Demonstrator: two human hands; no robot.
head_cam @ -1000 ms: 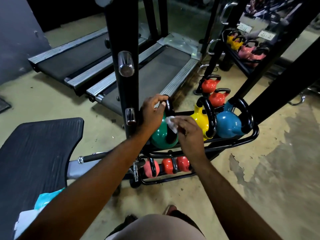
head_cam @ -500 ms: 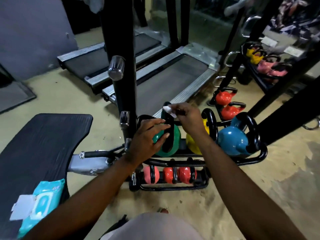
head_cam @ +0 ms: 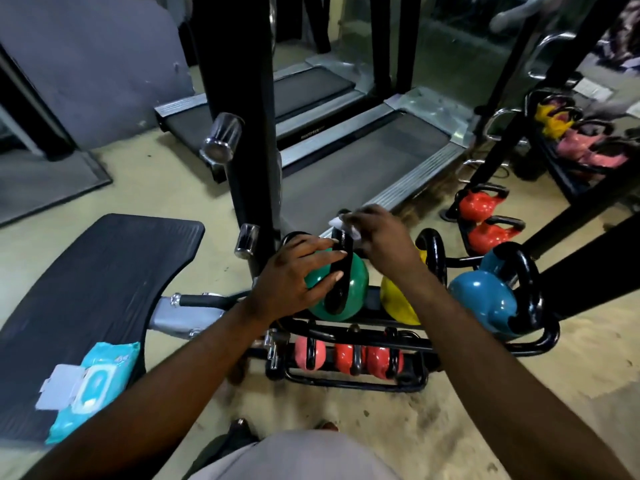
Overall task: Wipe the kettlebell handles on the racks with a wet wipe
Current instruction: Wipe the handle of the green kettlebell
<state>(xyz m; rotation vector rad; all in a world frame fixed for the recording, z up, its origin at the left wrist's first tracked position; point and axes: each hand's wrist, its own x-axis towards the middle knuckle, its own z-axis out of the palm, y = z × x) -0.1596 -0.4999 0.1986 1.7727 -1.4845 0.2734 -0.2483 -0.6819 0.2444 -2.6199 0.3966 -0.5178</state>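
Right grip (head_cam: 377, 237) pinches a white wet wipe (head_cam: 336, 224) onto the top of the black handle (head_cam: 335, 299) of the green kettlebell (head_cam: 355, 282), its fingers curled down over the wipe, so the wipe sits at the fingertips, on the side of the hand nearest the upright post; left grip (head_cam: 294, 275) lies on the left side of the same kettlebell with fingers stretched out and fairly straight, the tips reaching onto the handle just below the wipe, closed round nothing.

That kettlebell stands at the left end of the upper tier of a black tube rack (head_cam: 550, 337); beside it to the right is a yellow kettlebell (head_cam: 398, 301), partly hidden behind the right forearm, then a blue kettlebell (head_cam: 485, 303) at the right end; small red kettlebells (head_cam: 346, 358) sit in a row on the lower tier.

Left of the rack, a dark padded worktop (head_cam: 86, 271) carries a light blue pack of wipes (head_cam: 97, 382) with its flap lifted, well apart from both hands; two orange kettlebells (head_cam: 479, 220) stand on the floor behind the rack.
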